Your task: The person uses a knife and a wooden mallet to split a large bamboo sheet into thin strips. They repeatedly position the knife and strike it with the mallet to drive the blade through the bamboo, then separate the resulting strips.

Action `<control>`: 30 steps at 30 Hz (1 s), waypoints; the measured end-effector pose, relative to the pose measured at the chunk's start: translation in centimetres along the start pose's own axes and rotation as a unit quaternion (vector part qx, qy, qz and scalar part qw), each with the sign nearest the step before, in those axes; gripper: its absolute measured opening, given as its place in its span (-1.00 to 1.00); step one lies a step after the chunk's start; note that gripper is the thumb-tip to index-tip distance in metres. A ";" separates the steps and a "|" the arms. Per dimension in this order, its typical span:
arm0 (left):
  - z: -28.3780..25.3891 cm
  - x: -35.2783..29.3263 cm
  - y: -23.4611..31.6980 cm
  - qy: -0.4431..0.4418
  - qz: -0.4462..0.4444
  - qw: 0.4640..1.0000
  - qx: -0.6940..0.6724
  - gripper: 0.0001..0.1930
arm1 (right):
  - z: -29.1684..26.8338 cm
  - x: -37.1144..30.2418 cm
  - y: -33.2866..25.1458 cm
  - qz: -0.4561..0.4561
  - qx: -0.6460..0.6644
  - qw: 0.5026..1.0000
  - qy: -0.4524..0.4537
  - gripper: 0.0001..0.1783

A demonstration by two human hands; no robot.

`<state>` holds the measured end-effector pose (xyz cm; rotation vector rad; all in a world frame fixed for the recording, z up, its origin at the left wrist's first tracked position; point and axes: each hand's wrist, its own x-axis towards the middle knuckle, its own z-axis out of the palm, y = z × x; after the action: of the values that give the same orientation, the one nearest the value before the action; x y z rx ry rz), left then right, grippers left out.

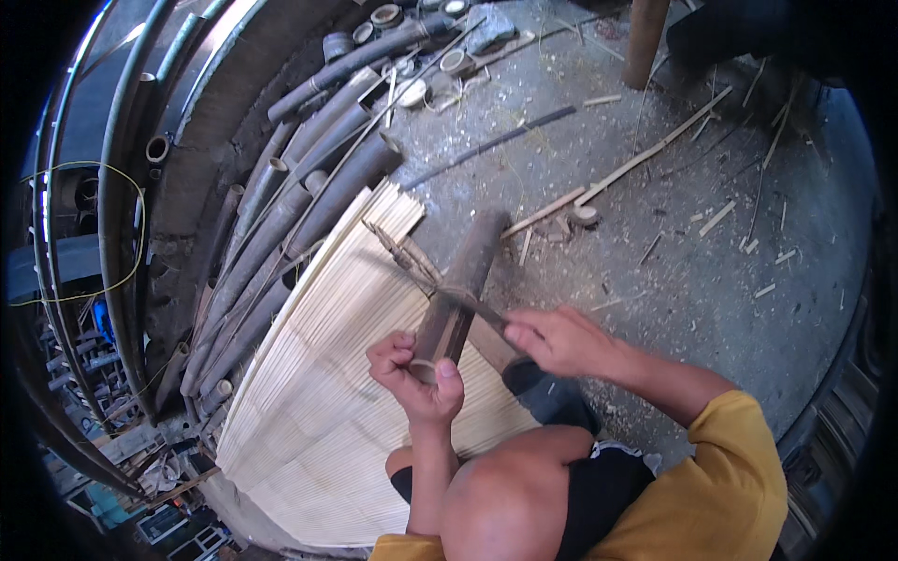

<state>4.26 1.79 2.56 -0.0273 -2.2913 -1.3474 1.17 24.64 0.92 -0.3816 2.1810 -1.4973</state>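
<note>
Head: L hand [426, 388] curled rnd bamboo [475, 254], R hand [559, 343] rnd tool [490, 315]

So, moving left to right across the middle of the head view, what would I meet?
Long dark poles, piled tubes, pale slatted mat, brown tube held in the left hand, right hand, littered gray floor.

Bamboo tube [470, 262] held near its lower end by the left hand [423, 393], slim dark tool [488, 317] gripped in the right hand [564, 344] and laid across the tube, pale slats [318, 383] aligned side by side below, dark poles [351, 192] heaped at left, pale strips [619, 175] scattered over grey floor [580, 257].
</note>
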 end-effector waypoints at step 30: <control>-1.6 0.9 -2.2 -0.082 0.097 0.992 0.015 -0.33 | 0.1 0.1 -0.5 -0.037 0.006 0.999 -0.010 -0.46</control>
<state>3.56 -0.90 1.78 -0.3538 -2.3731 -1.2510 1.14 24.32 1.30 -0.4772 2.1635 -1.5378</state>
